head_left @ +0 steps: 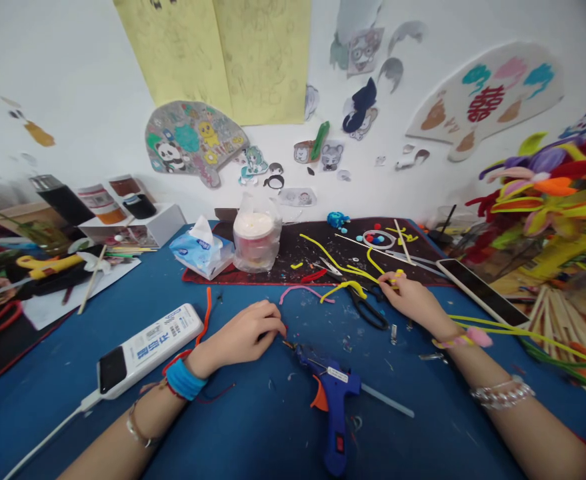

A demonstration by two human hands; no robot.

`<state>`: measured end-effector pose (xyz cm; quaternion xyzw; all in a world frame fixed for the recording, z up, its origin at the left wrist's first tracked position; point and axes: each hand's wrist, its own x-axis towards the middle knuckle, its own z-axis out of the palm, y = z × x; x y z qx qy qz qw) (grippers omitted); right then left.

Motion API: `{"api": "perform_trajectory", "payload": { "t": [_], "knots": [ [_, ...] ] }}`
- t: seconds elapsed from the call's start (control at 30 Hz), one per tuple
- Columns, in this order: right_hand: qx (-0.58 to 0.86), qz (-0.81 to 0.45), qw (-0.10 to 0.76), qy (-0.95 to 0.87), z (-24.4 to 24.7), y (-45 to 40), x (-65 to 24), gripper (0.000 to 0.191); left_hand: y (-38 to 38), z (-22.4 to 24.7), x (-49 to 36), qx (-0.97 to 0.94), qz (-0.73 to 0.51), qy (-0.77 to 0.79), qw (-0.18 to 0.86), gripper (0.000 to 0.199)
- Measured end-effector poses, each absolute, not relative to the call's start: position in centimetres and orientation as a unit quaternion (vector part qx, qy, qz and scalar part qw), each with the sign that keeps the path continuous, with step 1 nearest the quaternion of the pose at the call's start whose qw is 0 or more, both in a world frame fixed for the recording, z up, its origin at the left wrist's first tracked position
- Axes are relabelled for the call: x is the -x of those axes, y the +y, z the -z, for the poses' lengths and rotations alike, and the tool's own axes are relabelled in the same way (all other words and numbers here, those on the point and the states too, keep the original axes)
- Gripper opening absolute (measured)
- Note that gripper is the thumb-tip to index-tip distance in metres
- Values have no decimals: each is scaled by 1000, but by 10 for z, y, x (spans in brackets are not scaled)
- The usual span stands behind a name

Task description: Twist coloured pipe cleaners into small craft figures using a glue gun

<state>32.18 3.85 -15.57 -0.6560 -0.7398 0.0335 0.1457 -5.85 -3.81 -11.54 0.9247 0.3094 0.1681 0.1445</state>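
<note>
My left hand [245, 335] rests on the blue table mat with its fingers curled, the fingertips beside the nozzle of a blue glue gun [337, 387]; whether they hold anything is too small to tell. My right hand [415, 303] is closed on a yellow fuzzy stem [377, 261] to the right of black-handled scissors [367, 312]. Between the hands lie a bent yellow piece [347, 287] and a pink stem [300, 289]. An orange stem [208, 313] is behind my left wrist. A clear glue stick sticks out of the gun's back.
A white power bank [160, 337] with a cable lies at left. Behind stand a tissue pack [203, 255] and a bagged tub [256, 243]. At right are a phone [483, 290], wooden sticks [557, 333] and colourful fuzzy flowers [547, 187].
</note>
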Motion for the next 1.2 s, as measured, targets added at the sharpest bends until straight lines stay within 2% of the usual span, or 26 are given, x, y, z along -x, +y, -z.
{"api": "perform_trajectory", "payload": {
  "t": [0.23, 0.4, 0.6, 0.77, 0.97, 1.2],
  "knots": [
    [663, -35, 142, -734, 154, 37, -320, 29, -38, 115, 60, -929, -164, 303, 133, 32],
    [672, -38, 125, -729, 154, 38, -320, 30, -38, 115, 60, -923, -175, 310, 146, 26],
    [668, -33, 134, -731, 157, 39, -321, 29, -38, 115, 60, -928, -175, 299, 139, 34],
    [658, -22, 155, -736, 155, 37, -320, 27, -38, 114, 63, -920, -195, 313, 135, 28],
    [667, -32, 126, -734, 156, 38, -321, 30, -37, 112, 65, -927, -186, 299, 132, 40],
    [670, -35, 119, -732, 156, 38, -321, 30, -38, 111, 65, -918, -211, 307, 136, 32]
  ]
}}
